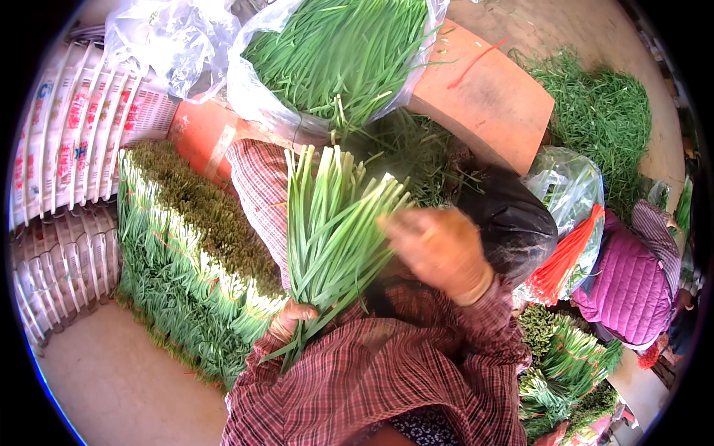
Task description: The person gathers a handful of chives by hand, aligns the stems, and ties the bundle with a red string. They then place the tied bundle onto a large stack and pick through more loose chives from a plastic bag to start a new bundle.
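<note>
My left hand (291, 320) is closed around the leafy lower part of a loose bunch of garlic chives (331, 215). Its pale cut stems fan out upward over my lap, and some long leaves hang below my grip. Beside the right edge of the stems is my right hand (439, 249), smeared by motion. Its fingertips come close to the stems, but I cannot see whether they touch or pinch any. Just beyond the bunch, a clear plastic bag (249, 89) holds a heap of loose chives (342, 52).
Tied chive bundles (193, 260) form a tall stack at my left, beside white plastic crates (74, 126). An orange-brown board (487, 93) lies ahead right, near loose greens (599, 111). Red ties (569, 256) hang at my right. A person in a purple jacket (628, 279) sits beyond more bundles (565, 357).
</note>
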`<state>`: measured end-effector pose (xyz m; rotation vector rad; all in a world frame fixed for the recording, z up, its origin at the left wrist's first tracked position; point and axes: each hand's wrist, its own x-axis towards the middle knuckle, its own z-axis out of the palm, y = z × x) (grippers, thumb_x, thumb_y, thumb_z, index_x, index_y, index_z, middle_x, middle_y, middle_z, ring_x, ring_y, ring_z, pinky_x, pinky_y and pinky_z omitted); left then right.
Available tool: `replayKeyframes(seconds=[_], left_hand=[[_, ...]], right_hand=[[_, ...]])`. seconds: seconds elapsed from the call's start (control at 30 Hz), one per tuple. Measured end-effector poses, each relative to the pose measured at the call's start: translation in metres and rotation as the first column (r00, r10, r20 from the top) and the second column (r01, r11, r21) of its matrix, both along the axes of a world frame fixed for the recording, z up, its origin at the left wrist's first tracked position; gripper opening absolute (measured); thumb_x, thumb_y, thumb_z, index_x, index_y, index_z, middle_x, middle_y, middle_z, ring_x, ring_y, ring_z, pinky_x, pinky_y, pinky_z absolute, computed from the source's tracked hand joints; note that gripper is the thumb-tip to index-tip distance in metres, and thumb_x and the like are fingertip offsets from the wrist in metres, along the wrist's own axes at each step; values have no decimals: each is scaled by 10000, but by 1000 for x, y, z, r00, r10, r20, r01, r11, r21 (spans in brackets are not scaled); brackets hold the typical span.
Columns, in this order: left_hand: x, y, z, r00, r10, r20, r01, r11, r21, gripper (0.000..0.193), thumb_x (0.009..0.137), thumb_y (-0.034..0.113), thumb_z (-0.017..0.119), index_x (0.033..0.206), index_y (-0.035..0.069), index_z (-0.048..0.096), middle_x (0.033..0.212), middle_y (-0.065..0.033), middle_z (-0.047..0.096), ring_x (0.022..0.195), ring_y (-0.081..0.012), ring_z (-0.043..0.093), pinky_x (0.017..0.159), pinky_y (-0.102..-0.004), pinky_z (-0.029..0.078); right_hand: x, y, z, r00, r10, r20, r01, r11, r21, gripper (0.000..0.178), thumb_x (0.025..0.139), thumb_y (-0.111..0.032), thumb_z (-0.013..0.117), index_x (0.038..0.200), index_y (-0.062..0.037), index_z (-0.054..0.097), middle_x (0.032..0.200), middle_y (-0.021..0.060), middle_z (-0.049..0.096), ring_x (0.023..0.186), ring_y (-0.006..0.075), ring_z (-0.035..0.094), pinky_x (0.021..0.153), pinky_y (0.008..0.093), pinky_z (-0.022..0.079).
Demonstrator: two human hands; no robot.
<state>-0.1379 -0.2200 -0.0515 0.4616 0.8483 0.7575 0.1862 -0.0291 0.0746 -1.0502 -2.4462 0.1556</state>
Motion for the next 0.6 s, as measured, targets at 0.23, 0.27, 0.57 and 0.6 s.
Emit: replayKeyframes(seconds=[0.23,0.27,0.57,0.6], left_hand=[[-4,3,7,999,-53,-11,52,997,-48,786,683,214,855,1364,-31,548,1166,-163,689,1023,-275,663,920,-374,521],[-4,5,8,998,-64,-10,64,997,-46,787,681,213,856,1364,-31,548,1167,-163,689,1024,-275,663,920,-375,521],[-17,0,12,982,-181,-43,179,982,-62,799,667,206,864,1364,-29,550,1173,-161,688,1031,-275,661,925,-377,520],[-18,-1,12,981,-190,-46,187,980,-64,801,665,205,865,1364,-29,551,1174,-161,688,1031,-275,660,925,-377,520]], right_hand=[[-19,-9,11,976,210,51,-198,964,-175,178,804,-209,666,969,-224,732,1074,-65,689,786,145,643,679,312,507],[-15,-9,12,974,225,27,-215,956,-198,171,814,-216,665,969,-228,735,1049,-62,700,776,149,648,676,317,511],[67,20,23,348,-643,-683,-247,640,-728,151,863,10,751,1010,1,720,941,157,749,790,190,723,723,295,604],[72,27,13,249,-643,-724,-173,706,-687,152,867,1,751,1012,7,706,966,161,748,775,186,713,705,300,599]])
